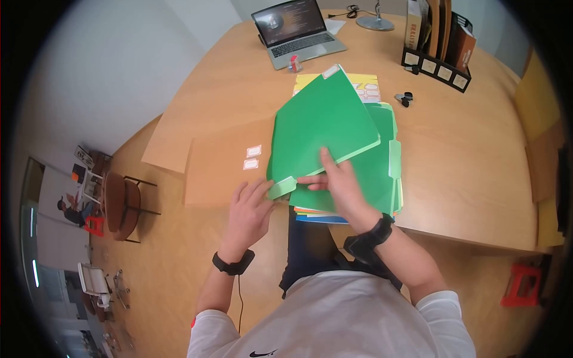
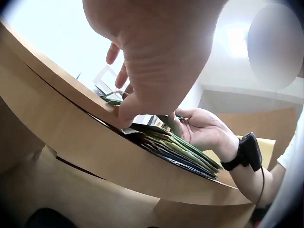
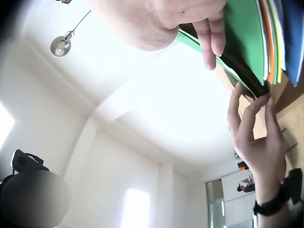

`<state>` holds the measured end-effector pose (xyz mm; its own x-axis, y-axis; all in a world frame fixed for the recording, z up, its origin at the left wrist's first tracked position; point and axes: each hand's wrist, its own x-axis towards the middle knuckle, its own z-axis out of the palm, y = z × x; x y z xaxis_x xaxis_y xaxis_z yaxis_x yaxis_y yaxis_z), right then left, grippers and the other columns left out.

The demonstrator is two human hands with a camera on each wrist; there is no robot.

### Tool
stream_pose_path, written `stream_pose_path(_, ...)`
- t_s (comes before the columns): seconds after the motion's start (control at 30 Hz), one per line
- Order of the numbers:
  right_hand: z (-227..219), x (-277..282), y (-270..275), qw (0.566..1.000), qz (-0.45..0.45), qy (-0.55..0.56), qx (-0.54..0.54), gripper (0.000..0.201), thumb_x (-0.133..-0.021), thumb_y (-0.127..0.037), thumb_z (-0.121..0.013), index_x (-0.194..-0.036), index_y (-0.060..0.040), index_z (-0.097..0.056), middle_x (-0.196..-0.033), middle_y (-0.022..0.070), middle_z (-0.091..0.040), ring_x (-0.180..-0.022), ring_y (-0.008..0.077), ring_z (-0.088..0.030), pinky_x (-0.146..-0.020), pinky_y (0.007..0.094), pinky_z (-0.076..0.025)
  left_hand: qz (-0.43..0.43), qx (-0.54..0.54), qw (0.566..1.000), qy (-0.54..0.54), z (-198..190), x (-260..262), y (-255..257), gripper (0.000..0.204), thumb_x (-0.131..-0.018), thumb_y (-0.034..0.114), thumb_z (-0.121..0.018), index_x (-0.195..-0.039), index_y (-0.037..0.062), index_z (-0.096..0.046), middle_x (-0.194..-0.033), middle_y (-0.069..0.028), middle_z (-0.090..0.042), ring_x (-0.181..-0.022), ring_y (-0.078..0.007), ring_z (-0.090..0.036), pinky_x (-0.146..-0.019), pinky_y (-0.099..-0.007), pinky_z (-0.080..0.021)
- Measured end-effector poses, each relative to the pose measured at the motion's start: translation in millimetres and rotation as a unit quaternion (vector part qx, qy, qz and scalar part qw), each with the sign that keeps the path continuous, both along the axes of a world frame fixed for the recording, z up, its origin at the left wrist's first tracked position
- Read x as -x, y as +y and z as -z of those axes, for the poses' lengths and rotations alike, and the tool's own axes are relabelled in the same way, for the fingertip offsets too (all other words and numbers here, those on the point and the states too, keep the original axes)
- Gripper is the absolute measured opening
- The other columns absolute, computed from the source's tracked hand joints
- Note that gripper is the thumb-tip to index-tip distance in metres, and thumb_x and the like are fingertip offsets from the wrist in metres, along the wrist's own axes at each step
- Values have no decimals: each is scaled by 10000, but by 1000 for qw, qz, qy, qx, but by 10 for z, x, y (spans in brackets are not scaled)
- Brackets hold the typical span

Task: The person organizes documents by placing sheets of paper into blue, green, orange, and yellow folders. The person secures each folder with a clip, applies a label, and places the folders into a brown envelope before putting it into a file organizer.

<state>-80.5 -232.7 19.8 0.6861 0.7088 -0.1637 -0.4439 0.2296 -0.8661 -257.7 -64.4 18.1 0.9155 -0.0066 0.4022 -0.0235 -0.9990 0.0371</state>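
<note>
A green file folder [image 1: 325, 113] lies aslant over a stack of folders, its upper leaf's near edge lifted. White-labelled tab at its top; a pale green tab [image 1: 282, 188] at its lower left corner. My left hand [image 1: 250, 209] pinches that corner by the tab, fingertips over it and thumb at the edge. My right hand [image 1: 346, 188] holds the near edge, thumb on the green face and index finger pointing left below the edge. Underneath, another green folder [image 1: 382, 122] tops the stack, with orange, yellow and blue edges [image 3: 292, 38] showing in the right wrist view.
A tan folder [image 1: 218, 173] with two labels lies at left. Behind the stack is a yellow-topped label sheet [image 1: 370, 89]. Farther back stand a laptop [image 1: 298, 45], a lamp base [image 1: 375, 24] and a black file rack [image 1: 436, 68]. A small black clip [image 1: 404, 98] lies at right.
</note>
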Motion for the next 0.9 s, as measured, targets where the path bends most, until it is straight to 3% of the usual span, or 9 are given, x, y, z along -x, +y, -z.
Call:
stream_pose_path(0.37, -107, 43, -2, 998, -23, 45, -35, 479, -1118, -394, -383, -1410, -16, -421, -1263, 141, -641, -977, 247, -743, -746, 288, -595, 18, 89, 995, -28, -61, 17, 46, 157, -803, 4, -724, -941, 22, -651, -1315, -161, -631, -1186, -358, -591, -1021, -464, -429)
stream_pose_path(0.47, -103, 69, -12, 996, -27, 70, -53, 479, -1117, -399, -386, -1422, -29, -398, -1284, 135, -630, -1014, 242, -732, -779, 296, -594, -17, 182, 980, -78, -33, 42, 102, 169, -857, 5, -699, -1002, 18, -613, -1256, -156, -641, -1123, -349, -598, -991, -425, -436)
stream_pose_path(0.57, -30, 78, -9, 993, -31, 89, -72, 472, -1116, -400, -391, -1420, -39, -390, -1293, 132, -625, -1032, 236, -726, -797, 298, -593, -40, 322, 934, -148, 0, -78, 258, 134, -938, 65, -654, -1038, 17, -579, -1084, -124, -651, -986, -313, -601, -905, -380, -458)
stream_pose_path(0.67, -14, 76, -5, 991, -37, 97, -83, 464, -1115, -400, -393, -1411, -42, -395, -1295, 132, -624, -1029, 232, -726, -795, 297, -593, -115, 381, 913, -89, -80, -212, 299, 123, -972, 127, -621, -1014, 28, -563, -920, -101, -613, -832, -209, -575, -786, -331, -457)
stream_pose_path(0.87, -21, 49, -40, 996, -47, 66, -44, 447, -1113, -364, -413, -1404, -25, -431, -1285, 140, -632, -1012, 233, -731, -773, 294, -595, -175, 160, 966, 100, -164, -466, 165, 226, -950, 213, -637, -893, 26, -526, -712, -80, -499, -678, -227, -525, -641, -375, -445)
stream_pose_path(0.9, -27, 46, -52, 997, -47, 51, -31, 435, -1111, -342, -428, -1401, -19, -444, -1280, 144, -637, -1004, 234, -734, -759, 292, -596, -175, 169, 964, 107, -120, -484, 198, 212, -949, 197, -624, -875, 25, -524, -700, -70, -488, -662, -214, -511, -631, -367, -437)
